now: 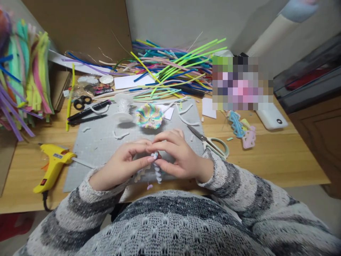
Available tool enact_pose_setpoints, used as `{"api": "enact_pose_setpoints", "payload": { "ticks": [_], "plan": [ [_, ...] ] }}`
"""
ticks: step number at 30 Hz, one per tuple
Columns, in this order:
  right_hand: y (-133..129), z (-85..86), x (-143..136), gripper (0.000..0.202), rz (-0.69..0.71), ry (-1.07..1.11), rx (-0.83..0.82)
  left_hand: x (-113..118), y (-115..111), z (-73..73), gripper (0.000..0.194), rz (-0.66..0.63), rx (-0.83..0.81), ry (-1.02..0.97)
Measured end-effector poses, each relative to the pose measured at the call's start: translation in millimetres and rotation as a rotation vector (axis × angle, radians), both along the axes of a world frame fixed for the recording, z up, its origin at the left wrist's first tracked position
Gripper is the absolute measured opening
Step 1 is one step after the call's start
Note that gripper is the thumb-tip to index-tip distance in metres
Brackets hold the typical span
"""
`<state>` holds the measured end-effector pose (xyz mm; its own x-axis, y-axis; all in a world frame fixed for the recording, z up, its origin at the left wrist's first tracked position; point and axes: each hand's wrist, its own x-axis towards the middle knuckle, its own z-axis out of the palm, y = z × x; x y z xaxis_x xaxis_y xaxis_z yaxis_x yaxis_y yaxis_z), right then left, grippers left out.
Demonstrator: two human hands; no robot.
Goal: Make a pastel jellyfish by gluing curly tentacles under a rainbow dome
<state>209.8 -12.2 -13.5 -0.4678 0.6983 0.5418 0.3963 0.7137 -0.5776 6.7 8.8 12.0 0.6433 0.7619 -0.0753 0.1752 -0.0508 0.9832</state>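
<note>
My left hand (125, 161) and my right hand (177, 154) meet over the near edge of a grey cutting mat (98, 142). Both pinch a pale, coiled pipe cleaner piece (157, 170) that hangs down between the fingertips. A finished pastel, ruffled pipe cleaner flower (149, 116) lies on the mat just beyond my hands. Short white pipe cleaner offcuts (120, 134) are scattered on the mat.
A yellow glue gun (53, 165) lies at the left, scissors (213, 144) at the right. Loose coloured pipe cleaners (173, 71) pile at the back, more bundles (26, 78) at far left. Black markers (87, 112), tape rolls, a white power bank (271, 119) and pastel zigzag pieces (241, 129) lie around.
</note>
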Motion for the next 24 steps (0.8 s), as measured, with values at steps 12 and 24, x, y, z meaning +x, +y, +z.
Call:
{"api": "enact_pose_setpoints", "payload": {
  "ticks": [12, 24],
  "plan": [
    [6, 2.5, 3, 0.007, 0.054, 0.213, -0.166, 1, 1, -0.7, 0.014, 0.033, 0.090, -0.002],
    [1, 15.6, 3, 0.020, -0.158, 0.130, 0.027, 3, 0, -4.6, 0.008, 0.151, 0.096, 0.031]
  ]
}}
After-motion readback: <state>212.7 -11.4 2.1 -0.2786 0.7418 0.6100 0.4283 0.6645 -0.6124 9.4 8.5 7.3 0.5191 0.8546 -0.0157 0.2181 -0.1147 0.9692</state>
